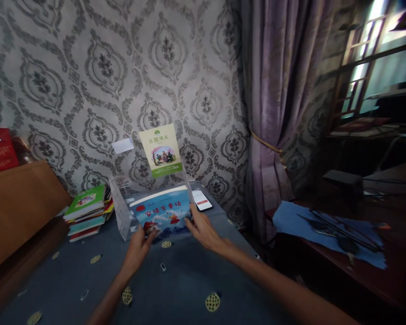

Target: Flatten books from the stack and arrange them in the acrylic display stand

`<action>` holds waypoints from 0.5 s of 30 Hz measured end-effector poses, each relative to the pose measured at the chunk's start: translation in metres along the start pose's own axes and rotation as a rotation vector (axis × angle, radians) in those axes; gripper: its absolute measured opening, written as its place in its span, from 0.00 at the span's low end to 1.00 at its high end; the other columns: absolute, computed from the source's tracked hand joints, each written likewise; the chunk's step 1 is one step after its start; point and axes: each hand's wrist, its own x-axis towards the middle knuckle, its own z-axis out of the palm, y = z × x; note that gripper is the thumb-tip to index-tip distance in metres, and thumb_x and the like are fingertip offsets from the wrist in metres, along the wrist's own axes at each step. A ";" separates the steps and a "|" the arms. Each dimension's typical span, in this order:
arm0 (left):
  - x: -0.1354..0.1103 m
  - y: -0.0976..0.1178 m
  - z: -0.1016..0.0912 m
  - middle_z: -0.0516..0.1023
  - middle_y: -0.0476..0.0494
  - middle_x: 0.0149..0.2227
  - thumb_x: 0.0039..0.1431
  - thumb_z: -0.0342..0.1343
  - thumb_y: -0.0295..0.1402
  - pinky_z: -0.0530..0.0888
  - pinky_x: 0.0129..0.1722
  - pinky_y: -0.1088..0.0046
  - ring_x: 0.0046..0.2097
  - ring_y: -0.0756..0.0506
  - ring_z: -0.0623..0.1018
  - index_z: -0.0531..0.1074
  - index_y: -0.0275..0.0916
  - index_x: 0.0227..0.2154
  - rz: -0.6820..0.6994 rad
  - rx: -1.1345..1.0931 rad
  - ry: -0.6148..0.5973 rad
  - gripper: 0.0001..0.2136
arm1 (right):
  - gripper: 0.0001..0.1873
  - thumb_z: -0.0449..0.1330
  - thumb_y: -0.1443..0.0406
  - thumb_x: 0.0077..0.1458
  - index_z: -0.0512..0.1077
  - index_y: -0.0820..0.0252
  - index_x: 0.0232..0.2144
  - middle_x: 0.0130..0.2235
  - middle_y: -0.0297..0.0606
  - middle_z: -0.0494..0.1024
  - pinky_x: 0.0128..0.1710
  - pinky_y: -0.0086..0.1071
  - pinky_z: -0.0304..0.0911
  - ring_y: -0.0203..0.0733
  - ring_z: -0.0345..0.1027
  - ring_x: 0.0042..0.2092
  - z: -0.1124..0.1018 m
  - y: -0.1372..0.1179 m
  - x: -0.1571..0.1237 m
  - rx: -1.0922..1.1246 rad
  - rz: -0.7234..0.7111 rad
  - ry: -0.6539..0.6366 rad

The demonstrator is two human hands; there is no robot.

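Observation:
A blue book [162,211] with red characters on its cover stands at the front of a clear plastic rack [120,212] on a blue cloth-covered table. My left hand [137,250] grips the book's lower left corner. My right hand [203,230] rests against the book's lower right edge, fingers together. A green and cream book [160,150] stands upright at the back of the rack, against the patterned wall.
A stack of books [88,212] with a green one on top lies left of the rack. A phone [202,200] with a lit screen lies to the right. A wooden cabinet [20,203] stands at left, a purple curtain [274,113] and a dark desk [341,253] at right.

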 end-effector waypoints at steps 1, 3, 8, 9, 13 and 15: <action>0.010 0.009 -0.005 0.79 0.43 0.35 0.49 0.63 0.48 0.73 0.40 0.66 0.40 0.40 0.78 0.73 0.42 0.36 0.044 0.030 0.014 0.17 | 0.11 0.49 0.65 0.62 0.61 0.56 0.47 0.31 0.33 0.69 0.34 0.32 0.59 0.42 0.65 0.32 -0.006 -0.002 0.012 -0.015 -0.024 0.013; 0.038 0.032 -0.016 0.75 0.46 0.28 0.50 0.62 0.49 0.70 0.37 0.67 0.33 0.42 0.74 0.70 0.43 0.28 0.138 0.143 0.067 0.15 | 0.11 0.49 0.64 0.62 0.61 0.57 0.47 0.31 0.34 0.70 0.34 0.33 0.60 0.43 0.65 0.33 -0.022 -0.008 0.043 -0.030 -0.097 0.020; 0.132 0.106 -0.047 0.67 0.50 0.23 0.50 0.60 0.50 0.68 0.37 0.68 0.30 0.44 0.69 0.68 0.42 0.22 0.363 0.300 0.001 0.17 | 0.16 0.49 0.64 0.61 0.59 0.58 0.51 0.39 0.40 0.73 0.40 0.38 0.64 0.46 0.67 0.38 -0.071 -0.031 0.141 -0.029 -0.309 0.133; 0.150 0.118 -0.051 0.71 0.48 0.27 0.50 0.61 0.49 0.68 0.41 0.67 0.34 0.43 0.71 0.71 0.41 0.26 0.432 0.253 -0.005 0.16 | 0.17 0.49 0.64 0.60 0.60 0.58 0.52 0.40 0.40 0.73 0.42 0.39 0.65 0.47 0.67 0.39 -0.078 -0.035 0.159 -0.056 -0.351 0.158; 0.198 0.150 -0.061 0.75 0.46 0.33 0.44 0.67 0.47 0.70 0.45 0.67 0.39 0.43 0.73 0.73 0.39 0.31 0.514 0.064 0.018 0.18 | 0.17 0.48 0.67 0.58 0.61 0.56 0.50 0.41 0.42 0.73 0.45 0.41 0.65 0.48 0.66 0.42 -0.099 -0.046 0.209 -0.183 -0.443 0.222; 0.211 0.155 -0.063 0.77 0.45 0.37 0.43 0.68 0.45 0.70 0.49 0.66 0.43 0.42 0.74 0.74 0.37 0.35 0.512 -0.008 0.004 0.20 | 0.17 0.49 0.67 0.59 0.61 0.55 0.50 0.39 0.40 0.72 0.44 0.41 0.66 0.47 0.66 0.40 -0.103 -0.047 0.222 -0.217 -0.464 0.213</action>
